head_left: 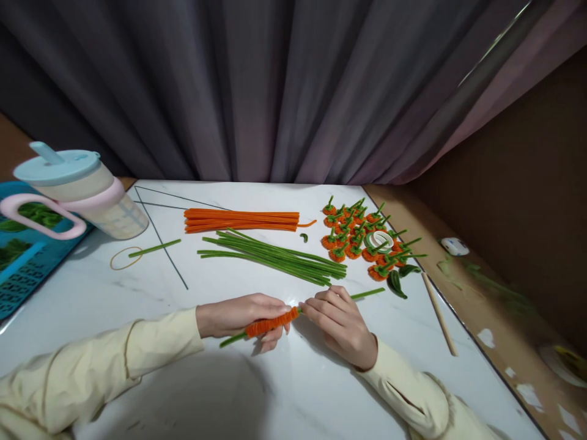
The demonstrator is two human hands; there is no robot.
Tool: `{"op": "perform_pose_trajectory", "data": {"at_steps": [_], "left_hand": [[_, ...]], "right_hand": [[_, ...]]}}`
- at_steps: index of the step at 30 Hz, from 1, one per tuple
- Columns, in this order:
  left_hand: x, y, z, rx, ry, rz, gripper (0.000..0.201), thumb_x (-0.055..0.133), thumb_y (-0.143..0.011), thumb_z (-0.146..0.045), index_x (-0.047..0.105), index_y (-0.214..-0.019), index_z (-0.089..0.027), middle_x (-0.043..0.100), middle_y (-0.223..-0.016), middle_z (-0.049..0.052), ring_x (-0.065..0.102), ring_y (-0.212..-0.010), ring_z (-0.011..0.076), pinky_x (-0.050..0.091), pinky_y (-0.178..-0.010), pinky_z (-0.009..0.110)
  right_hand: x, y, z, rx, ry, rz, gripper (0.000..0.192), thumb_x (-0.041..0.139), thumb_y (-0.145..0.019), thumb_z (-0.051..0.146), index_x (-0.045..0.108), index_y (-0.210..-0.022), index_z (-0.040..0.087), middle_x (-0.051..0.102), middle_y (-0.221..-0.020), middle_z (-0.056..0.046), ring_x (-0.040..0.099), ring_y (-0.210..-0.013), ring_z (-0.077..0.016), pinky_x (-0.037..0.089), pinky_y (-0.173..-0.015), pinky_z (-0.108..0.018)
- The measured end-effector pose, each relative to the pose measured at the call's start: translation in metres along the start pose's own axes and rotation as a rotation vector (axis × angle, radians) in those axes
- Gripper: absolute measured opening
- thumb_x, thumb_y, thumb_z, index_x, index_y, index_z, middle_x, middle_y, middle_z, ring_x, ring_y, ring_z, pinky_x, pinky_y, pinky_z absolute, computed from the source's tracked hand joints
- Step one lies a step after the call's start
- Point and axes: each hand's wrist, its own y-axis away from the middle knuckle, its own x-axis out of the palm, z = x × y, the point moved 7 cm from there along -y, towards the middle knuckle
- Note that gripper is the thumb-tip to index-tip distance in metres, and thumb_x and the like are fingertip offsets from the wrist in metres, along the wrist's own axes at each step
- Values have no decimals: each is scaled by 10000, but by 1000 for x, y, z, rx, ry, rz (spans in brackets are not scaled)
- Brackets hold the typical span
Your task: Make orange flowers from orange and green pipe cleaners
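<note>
L hand (245,310) grips orng coil (272,322).

Lighting was moderate and uneven: the white marbled bench (137,287) was the brightest area, while the grey-purple curtain (257,91) sank into dimness and the brown wall (541,140) at right went nearly black. A small glare spot shone on the bench just beyond the orange chenille coil (271,324); its source lay out of view. A broad, soft shadow spread toward the bottom edge, and a fainter one lay beside the tumbler (121,220). A thin bright streak cut across the upper right. Wide-angle distortion tilted the tumbler outward and fanned the curtain folds. The coil looked fairly crisp; clutter past the bench's right edge was soft and smeared.
</note>
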Motion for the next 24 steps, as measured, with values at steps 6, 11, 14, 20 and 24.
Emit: {"op": "perform_pose_trajectory", "data": {"at_steps": [6,11,14,20,24], "left_hand": [[1,1,-2,0,-52,-18,374,501,-874,-495,535,-789,-133,517,-517,-22,501,-465,123,359,-514,259],[-1,0,0,-5,-93,-37,435,416,-898,-547,537,-820,-136,494,-487,-31,498,-445,129,343,-491,256],[-1,0,2,-22,-20,-33,382,480,-882,-521,504,-798,-150,423,-471,-60,394,-400,87,302,-456,231],[-2,0,5,-45,70,-39,387,497,-876,-525,481,-757,-157,285,-452,-91,171,-392,47,132,-417,205],[-2,-1,4,-32,50,-74,421,475,-876,-550,460,-711,-163,255,-433,-95,161,-388,48,120,-417,212]], "right_hand": [[2,-1,-1,11,3,30,273,357,-889,33,577,-1029,112,671,-822,-85,565,-767,-182,391,-684,-344],[4,-2,1,7,21,71,268,356,-889,22,574,-1011,117,679,-819,-73,560,-778,-176,396,-703,-342],[5,-2,1,6,6,72,257,365,-890,29,570,-1023,110,679,-827,-81,561,-781,-180,399,-693,-342],[9,-2,1,20,-29,87,261,384,-895,53,558,-1077,122,667,-836,-87,569,-785,-182,400,-653,-325],[9,-3,1,37,-65,67,261,381,-898,53,558,-1076,125,665,-827,-91,560,-773,-186,401,-626,-321]]}}
